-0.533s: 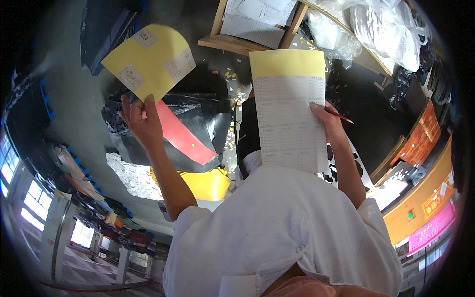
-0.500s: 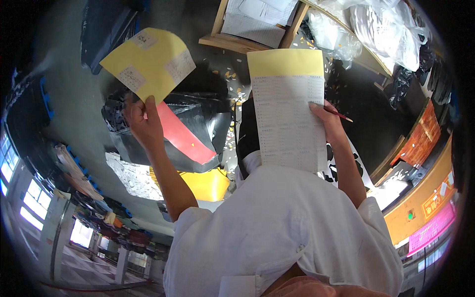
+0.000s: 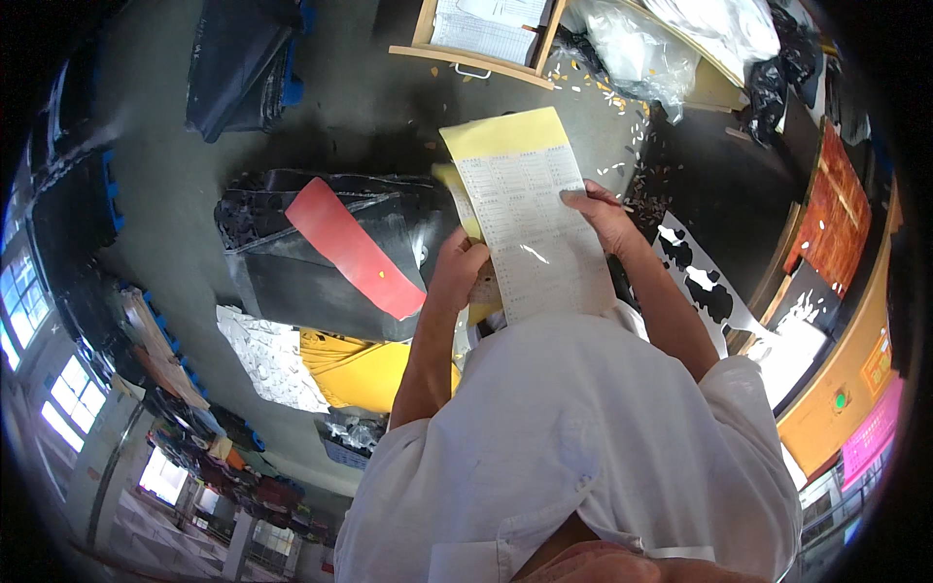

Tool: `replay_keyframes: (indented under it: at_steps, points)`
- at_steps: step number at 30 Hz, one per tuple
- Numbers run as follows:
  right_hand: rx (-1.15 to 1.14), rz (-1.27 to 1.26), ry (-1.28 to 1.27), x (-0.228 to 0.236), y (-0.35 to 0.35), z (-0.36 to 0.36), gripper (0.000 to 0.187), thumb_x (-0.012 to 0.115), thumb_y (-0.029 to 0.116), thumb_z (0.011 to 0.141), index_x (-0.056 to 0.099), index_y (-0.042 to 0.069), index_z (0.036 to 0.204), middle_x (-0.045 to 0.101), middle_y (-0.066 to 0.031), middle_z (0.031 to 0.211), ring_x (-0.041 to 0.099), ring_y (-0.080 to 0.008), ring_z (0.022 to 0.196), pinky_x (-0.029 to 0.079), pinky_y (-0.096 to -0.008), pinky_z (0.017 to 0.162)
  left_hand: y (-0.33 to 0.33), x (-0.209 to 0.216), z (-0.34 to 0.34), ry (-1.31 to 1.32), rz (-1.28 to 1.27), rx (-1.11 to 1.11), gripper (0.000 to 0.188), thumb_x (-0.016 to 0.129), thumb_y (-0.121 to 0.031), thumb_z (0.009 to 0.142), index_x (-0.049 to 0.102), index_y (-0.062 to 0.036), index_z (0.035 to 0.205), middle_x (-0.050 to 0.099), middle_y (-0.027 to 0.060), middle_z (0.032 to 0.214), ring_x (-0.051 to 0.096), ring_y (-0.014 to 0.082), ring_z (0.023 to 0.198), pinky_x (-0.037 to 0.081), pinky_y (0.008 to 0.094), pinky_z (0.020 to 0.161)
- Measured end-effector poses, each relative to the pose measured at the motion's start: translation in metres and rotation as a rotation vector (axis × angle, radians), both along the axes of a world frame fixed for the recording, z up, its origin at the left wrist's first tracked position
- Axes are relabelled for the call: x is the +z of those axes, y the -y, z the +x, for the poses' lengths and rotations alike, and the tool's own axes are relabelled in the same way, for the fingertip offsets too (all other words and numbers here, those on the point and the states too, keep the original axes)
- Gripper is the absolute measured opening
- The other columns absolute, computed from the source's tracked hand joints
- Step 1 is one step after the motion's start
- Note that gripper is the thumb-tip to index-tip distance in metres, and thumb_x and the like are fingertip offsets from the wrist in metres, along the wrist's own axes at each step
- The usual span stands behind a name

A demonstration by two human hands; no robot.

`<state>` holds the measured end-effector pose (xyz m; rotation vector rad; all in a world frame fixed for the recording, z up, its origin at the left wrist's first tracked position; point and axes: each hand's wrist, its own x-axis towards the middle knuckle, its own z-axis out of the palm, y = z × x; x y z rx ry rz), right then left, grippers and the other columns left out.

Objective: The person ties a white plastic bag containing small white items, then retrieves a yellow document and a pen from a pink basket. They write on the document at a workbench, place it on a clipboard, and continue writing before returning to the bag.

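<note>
In front of my chest is a long printed sheet point(image 3: 533, 219), white with a yellow band along its far end. My right hand point(image 3: 610, 225) grips its right edge, thumb on top, with a dark red pencil point(image 3: 604, 194) also in the fingers. On the sheet's left side my left hand point(image 3: 455, 272) is closed on a yellow card point(image 3: 445, 178) with pale labels. Most of that card is hidden behind the sheet, and so are some of my left fingertips.
A red strip point(image 3: 355, 251) lies across black folded material point(image 3: 292, 282) at left. Nearer me are yellow material point(image 3: 355, 369) and a white patterned piece point(image 3: 267, 350). An open wooden drawer point(image 3: 471, 66) juts out ahead. Plastic bags point(image 3: 632, 58) and a black-and-white spotted sheet point(image 3: 700, 282) are at right.
My left hand has brought the yellow card rightward, from over the red strip to behind the printed sheet. The sheet has tilted and shifted slightly left in my right hand.
</note>
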<state>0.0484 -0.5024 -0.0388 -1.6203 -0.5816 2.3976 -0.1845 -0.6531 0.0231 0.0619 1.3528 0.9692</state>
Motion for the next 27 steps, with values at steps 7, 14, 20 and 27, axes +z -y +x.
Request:
replay_keyframes:
  at_steps: [7,14,20,27]
  points:
    - [-0.197,-0.005,-0.092,0.01,0.054,0.021,0.014,0.073,0.003,0.092,0.069,0.003,0.106,0.074,-0.0105,0.104,0.071,-0.0197,0.092,0.061,-0.0365,0.083,0.029,0.008,0.011,0.197,-0.068,0.146,0.051,0.052,-0.034,0.105,0.058,0.0029,0.139,0.068,0.0134,0.125,0.065,0.0211,0.112,0.051,0.0339,0.096]
    - [0.027,0.206,0.053,0.029,0.033,-0.006,0.011,0.074,0.009,0.095,0.07,0.005,0.104,0.07,-0.0012,0.094,0.064,-0.0111,0.084,0.053,-0.0283,0.076,0.005,0.017,-0.023,-0.051,0.004,-0.062,0.053,0.06,-0.036,0.106,0.058,0.0041,0.14,0.067,0.0127,0.132,0.064,0.0207,0.116,0.049,0.0348,0.099]
    - [0.145,0.857,0.325,0.006,-0.032,-0.056,0.024,0.066,0.018,0.105,0.068,-0.003,0.115,0.068,0.0017,0.096,0.061,-0.01,0.09,0.052,-0.0244,0.086,0.005,-0.008,-0.067,0.072,-0.176,0.182,0.049,0.063,-0.033,0.104,0.059,0.0029,0.136,0.069,0.0107,0.125,0.066,0.0228,0.11,0.053,0.0377,0.094]
    - [0.748,1.435,0.661,-0.057,-0.203,-0.14,0.035,0.062,0.015,0.102,0.059,0.007,0.136,0.075,-0.0215,0.104,0.073,-0.0396,0.098,0.058,-0.0461,0.084,0.034,-0.051,-0.099,0.08,-0.392,0.369,0.052,0.065,-0.031,0.101,0.055,0.0026,0.139,0.066,0.0136,0.125,0.067,0.0275,0.109,0.054,0.042,0.094]
